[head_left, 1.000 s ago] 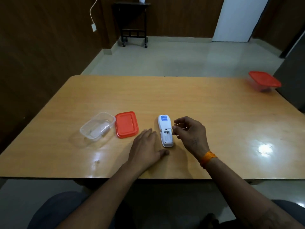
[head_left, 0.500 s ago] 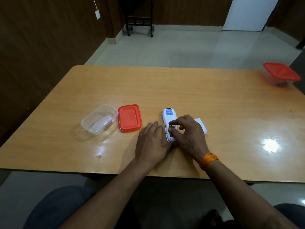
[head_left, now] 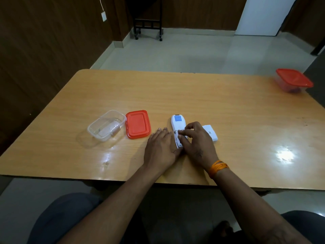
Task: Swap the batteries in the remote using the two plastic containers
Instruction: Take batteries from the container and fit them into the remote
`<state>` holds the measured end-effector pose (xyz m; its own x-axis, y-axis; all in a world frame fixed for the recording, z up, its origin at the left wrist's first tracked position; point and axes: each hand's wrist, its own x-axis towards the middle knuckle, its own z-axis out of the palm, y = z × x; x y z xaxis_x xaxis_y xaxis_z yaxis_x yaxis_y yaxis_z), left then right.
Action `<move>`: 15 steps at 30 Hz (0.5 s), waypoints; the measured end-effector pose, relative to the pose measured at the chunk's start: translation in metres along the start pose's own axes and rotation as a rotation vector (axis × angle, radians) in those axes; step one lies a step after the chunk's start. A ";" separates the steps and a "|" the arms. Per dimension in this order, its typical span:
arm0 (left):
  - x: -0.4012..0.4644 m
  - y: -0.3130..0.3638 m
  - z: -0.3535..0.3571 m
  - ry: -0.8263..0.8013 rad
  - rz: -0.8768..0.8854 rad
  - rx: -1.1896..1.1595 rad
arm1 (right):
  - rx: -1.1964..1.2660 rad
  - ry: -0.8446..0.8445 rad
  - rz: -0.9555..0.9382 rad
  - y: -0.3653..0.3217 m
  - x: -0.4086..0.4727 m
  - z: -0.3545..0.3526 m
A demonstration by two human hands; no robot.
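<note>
I see the white remote (head_left: pixel 176 126) lying face down on the table (head_left: pixel 228 110), right of the red lid (head_left: pixel 138 124). My left hand (head_left: pixel 161 148) rests flat beside it. My right hand (head_left: pixel 197 140) has its fingertips curled into the battery bay; whether they pinch a battery I cannot tell. The remote looks light, stiff and slippery, so I would hold its sides.

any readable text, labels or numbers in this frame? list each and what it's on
None can be read.
Blue label on the back of the remote: lines of white print, too small and blurred.
Small dark printed mark on the white battery cover: too small to read.
Both containers and the lids show no text.
</note>
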<state>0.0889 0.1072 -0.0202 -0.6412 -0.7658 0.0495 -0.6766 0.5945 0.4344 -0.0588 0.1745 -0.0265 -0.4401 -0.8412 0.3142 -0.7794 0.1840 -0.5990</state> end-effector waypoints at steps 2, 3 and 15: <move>-0.002 0.000 -0.002 -0.020 0.005 0.012 | 0.045 -0.001 0.036 -0.001 0.000 -0.004; -0.004 -0.001 -0.005 -0.030 0.010 0.024 | 0.070 0.020 0.049 -0.001 0.000 -0.006; -0.045 -0.061 -0.075 -0.289 0.059 0.213 | 0.001 0.054 -0.130 -0.066 0.022 0.007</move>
<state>0.1864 0.0865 0.0186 -0.7368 -0.6457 -0.2005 -0.6760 0.6969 0.2395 -0.0142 0.1400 0.0145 -0.3592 -0.8291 0.4284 -0.8306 0.0748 -0.5518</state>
